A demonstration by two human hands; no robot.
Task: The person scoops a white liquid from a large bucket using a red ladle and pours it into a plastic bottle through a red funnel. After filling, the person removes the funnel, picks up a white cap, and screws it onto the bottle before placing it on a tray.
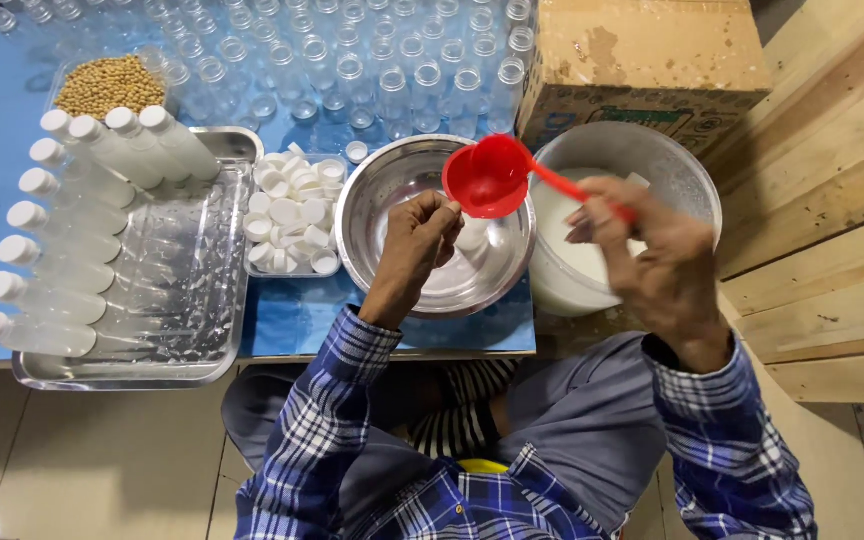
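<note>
My right hand (652,262) grips the handle of a red ladle (487,176), whose cup hangs tilted over the steel bowl (392,180). My left hand (417,245) is closed around a small bottle (472,236) just under the ladle's lip, above the bowl. My fingers hide most of the bottle. Right of the bowl stands a large metal pot (672,165) holding white liquid (562,240), and my right hand hovers over it.
A steel tray (192,330) at left holds several capped white-filled bottles (72,255). A clear tub of white caps (292,215) sits between tray and bowl. Soybeans (110,85) and many empty clear bottles (372,60) lie at the back. A cardboard box (642,60) and wooden planks (832,220) stand at right.
</note>
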